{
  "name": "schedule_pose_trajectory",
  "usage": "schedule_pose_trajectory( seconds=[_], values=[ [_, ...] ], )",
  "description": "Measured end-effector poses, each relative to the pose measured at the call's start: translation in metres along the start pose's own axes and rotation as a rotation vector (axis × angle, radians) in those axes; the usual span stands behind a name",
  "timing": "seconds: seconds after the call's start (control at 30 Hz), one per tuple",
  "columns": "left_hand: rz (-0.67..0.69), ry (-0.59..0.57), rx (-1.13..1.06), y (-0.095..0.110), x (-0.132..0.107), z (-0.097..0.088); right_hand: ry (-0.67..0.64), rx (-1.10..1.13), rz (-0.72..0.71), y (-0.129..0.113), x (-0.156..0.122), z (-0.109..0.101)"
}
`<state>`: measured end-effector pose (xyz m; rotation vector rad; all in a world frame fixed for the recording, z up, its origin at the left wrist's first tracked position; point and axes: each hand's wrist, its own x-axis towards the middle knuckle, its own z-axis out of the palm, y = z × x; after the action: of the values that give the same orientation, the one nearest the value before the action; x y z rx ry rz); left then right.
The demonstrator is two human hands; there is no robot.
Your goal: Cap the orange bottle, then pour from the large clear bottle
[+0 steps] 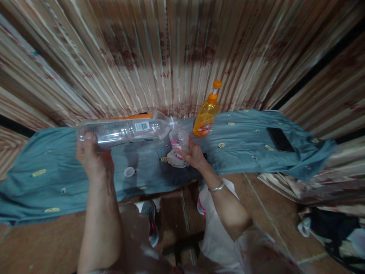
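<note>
My left hand (95, 154) is closed around the base end of a large clear plastic bottle (125, 131), which lies nearly level in the air with its neck to the right. A barcode shows on its label. In my right hand (195, 154) is a smaller clear plastic bottle (179, 139) with a pink label, its top at the mouth of the large one. Whether the two mouths touch I cannot tell. Below the small bottle, a pale crumpled-looking thing (176, 160) is partly hidden. On the cloth lies a small white cap (129, 172).
An orange pump bottle of liquid (205, 118) stands behind my right hand. Toward the right end of the teal patterned cloth (239, 152) is a black phone (280, 139). A pleated curtain (171, 57) hangs behind. Dark cloth items (333, 228) lie at lower right.
</note>
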<state>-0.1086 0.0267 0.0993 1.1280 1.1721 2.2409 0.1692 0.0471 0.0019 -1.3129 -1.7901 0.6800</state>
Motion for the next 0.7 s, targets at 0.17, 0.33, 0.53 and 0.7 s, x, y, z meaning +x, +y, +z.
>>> schedule_pose_trajectory(
  seconds=[0.17,0.33,0.53,0.7],
  values=[
    [-0.002,0.028,-0.074,0.0009,-0.0013,0.0012,0.022,0.000,-0.020,0.0017,-0.0001,0.0009],
    [0.001,0.022,-0.028,0.0027,-0.0019,0.0028,0.026,0.011,-0.018,0.0017,0.0003,0.0012],
    [-0.016,0.040,-0.078,0.0033,-0.0014,0.0033,0.010,-0.030,0.005,-0.0005,0.0005,-0.0002],
    [-0.019,0.029,-0.086,0.0029,-0.0019,0.0024,0.022,-0.013,-0.023,-0.0003,0.0006,-0.0004]
  ],
)
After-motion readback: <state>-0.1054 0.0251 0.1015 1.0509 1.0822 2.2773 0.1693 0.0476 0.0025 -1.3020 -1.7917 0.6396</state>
